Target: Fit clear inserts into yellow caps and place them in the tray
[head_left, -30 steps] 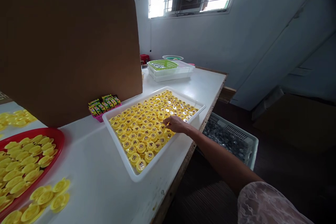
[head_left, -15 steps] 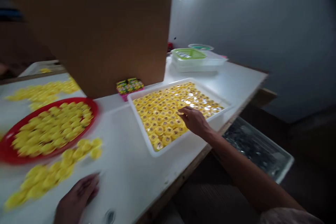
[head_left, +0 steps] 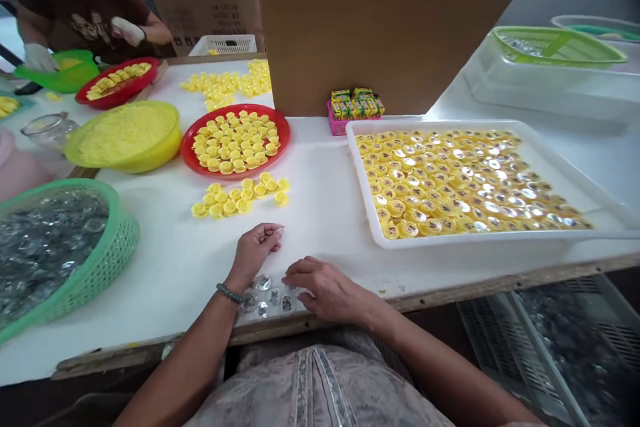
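Left hand (head_left: 255, 253) pinched, hold unclear; right hand (head_left: 325, 290) open — a careless sweep tips clear discs (head_left: 267, 297) over the 6 o'clock table edge (head_left: 450, 288).

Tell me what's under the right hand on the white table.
Clear round pieces lie on the white table top at the fingertips of the right hand, some partly beneath them. Whatever lies directly under the palm and fingers is covered and cannot be seen.
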